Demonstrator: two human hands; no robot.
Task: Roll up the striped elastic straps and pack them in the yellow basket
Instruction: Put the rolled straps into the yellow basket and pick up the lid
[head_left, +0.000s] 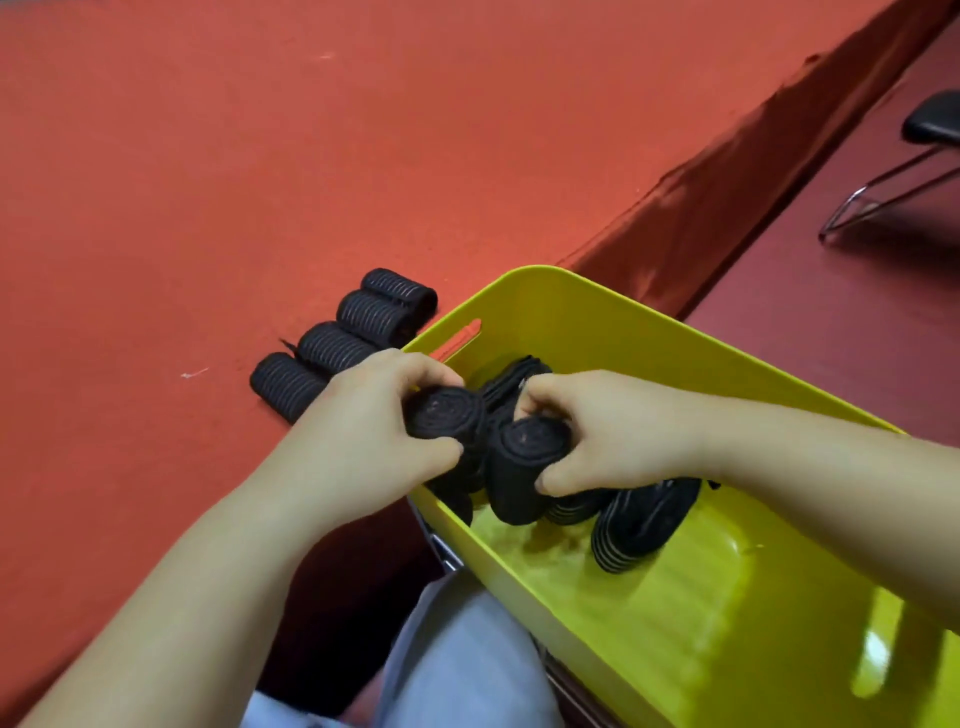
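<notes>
Two rolls are held over the basket, left hand fingers closed on one, right hand fingers on the other. Several straps lie inside; four rolls wait on the table, unpacked.

Four rolled black striped straps lie in a row on the red table, left of centre: first roll, second roll, third roll, fourth roll. One yellow basket fills the lower right. Two hands are at centre, each gripping one roll: left hand with left-held roll, right hand with right-held roll. More dark straps lie in the basket beneath them; their number is unclear. One chair stands at the upper right.
</notes>
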